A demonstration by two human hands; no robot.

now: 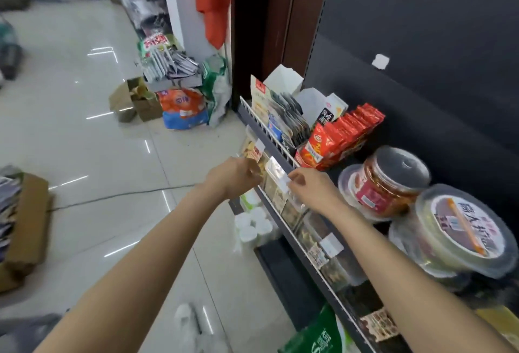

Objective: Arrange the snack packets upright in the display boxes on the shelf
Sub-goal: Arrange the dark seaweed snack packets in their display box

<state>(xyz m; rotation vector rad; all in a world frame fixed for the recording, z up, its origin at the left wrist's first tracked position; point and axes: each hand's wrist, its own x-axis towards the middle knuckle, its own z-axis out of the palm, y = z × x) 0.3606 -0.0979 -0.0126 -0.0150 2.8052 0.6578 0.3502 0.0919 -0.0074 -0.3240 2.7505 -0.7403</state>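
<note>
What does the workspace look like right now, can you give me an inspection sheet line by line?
Surface: dark shelf with a front rail.
Job's things: red snack packets upright in a row; dark packets upright in the display box.
Clutter: lidded tubs stacked on the shelf.
Hands: left hand and right hand both at a clear price tag holder on the rail; grip blurred.
Cables: thin cable across the floor.
Surroundings: cardboard boxes and bags on the tiled floor.
</note>
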